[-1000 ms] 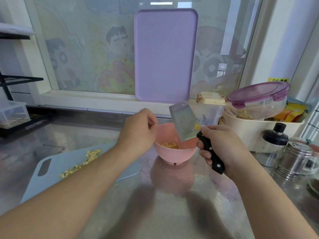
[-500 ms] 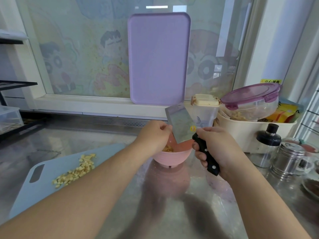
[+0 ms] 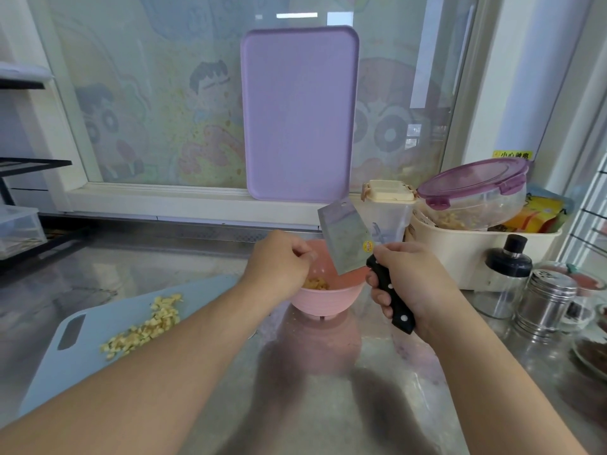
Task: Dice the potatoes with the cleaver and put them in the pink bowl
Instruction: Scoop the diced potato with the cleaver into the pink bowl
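Hovering curled and apparently empty over the round pink plastic bowl (image 3: 323, 295), the left hand (image 3: 279, 262) lay nearer the pale diced potato (image 3: 144, 328) left on the grey-blue cutting board (image 3: 98, 349) to its left, while the right hand (image 3: 410, 284) gripped the black-handled steel cleaver (image 3: 345, 241).

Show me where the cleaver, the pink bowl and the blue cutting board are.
cleaver (image 3: 345, 239), head view, middle of the flat blade.
pink bowl (image 3: 325, 298), head view, front outer wall.
blue cutting board (image 3: 82, 369), head view, bare surface near the handle slot.
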Demonstrator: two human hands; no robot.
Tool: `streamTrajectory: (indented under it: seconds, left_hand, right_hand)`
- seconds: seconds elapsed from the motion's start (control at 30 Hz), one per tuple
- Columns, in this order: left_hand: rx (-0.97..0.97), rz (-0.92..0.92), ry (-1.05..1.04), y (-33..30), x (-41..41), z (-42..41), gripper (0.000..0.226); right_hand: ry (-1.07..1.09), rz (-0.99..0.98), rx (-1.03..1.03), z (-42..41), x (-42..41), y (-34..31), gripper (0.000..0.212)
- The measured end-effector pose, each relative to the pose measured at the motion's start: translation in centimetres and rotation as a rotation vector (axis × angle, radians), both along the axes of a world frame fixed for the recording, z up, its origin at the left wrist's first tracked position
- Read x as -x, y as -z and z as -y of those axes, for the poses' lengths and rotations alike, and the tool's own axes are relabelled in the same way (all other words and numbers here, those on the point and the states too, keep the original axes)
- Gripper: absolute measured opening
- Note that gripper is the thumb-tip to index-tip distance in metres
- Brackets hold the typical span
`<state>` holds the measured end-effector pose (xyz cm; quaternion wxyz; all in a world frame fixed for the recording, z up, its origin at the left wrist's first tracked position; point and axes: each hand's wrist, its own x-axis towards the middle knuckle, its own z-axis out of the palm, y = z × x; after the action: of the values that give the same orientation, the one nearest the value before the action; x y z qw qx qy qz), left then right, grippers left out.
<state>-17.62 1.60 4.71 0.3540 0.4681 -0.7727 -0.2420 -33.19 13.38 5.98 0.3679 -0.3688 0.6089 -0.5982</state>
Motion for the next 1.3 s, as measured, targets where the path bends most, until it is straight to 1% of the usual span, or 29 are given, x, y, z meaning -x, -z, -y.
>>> streamTrajectory:
  seconds: [0.1,0.2,0.3,0.5,0.57,0.67,0.73,0.77,0.9,1.0,1.07,1.17,1.2,1.3]
  left_hand:
    - [0.004,0.023,0.016,0.2,-0.2,0.2,0.025]
    - [0.018,-0.041,0.022,0.4,-0.5,0.3,0.017]
    - [0.028,-0.113,0.002,0.5,-0.8,0.3,0.015]
    - [0.078,-0.035,0.049,0.7,-1.2,0.2,0.021]
    - [0.063,-0.096,0.048,0.9,-1.2,0.3,0.024]
    - [-0.011,-0.286,0.064,0.8,-1.2,0.6,0.032]
    - [-0.024,-0.366,0.064,0.8,-1.7,0.8,0.026]
    - [-0.001,-0.375,0.056,0.9,-2.3,0.9,0.023]
    - [0.067,-0.312,-0.017,1.5,-5.9,1.2,0.016]
    - [0.086,-0.232,-0.139,2.8,-9.8,1.9,0.015]
    - [0.088,-0.133,-0.240,3.5,-12.8,2.0,0.015]
    - [0.037,0.027,-0.306,4.3,-16.9,1.9,0.027]
    - [0.008,0.074,-0.314,4.6,-18.0,1.9,0.032]
    - [-0.084,0.221,-0.287,5.2,-20.1,2.4,0.043]
  right_hand:
    - [0.003,-0.020,-0.002,0.0,-0.1,0.1,0.024]
    - [-0.001,-0.035,-0.005,0.1,-0.2,0.1,0.023]
    - [-0.001,-0.037,-0.005,0.1,-0.2,0.2,0.023]
    - [-0.001,-0.039,-0.012,0.2,-0.2,0.3,0.023]
    - [-0.003,-0.031,-0.014,0.2,-0.2,0.3,0.023]
    - [-0.010,-0.020,-0.010,0.2,-0.1,0.4,0.022]
    - [-0.015,-0.014,-0.006,0.2,-0.1,0.4,0.021]
    - [-0.021,-0.014,0.003,0.2,-0.2,0.4,0.020]
    - [-0.081,-0.055,0.050,0.1,-1.1,0.2,0.015]
    - [-0.174,-0.085,0.070,0.1,-2.9,0.1,0.021]
    - [-0.256,-0.118,0.052,0.1,-4.7,0.5,0.028]
    - [-0.359,-0.221,-0.024,0.3,-8.0,2.0,0.041]
    - [-0.393,-0.252,-0.055,0.5,-9.1,2.5,0.042]
    - [-0.424,-0.324,-0.148,1.1,-11.7,3.9,0.034]
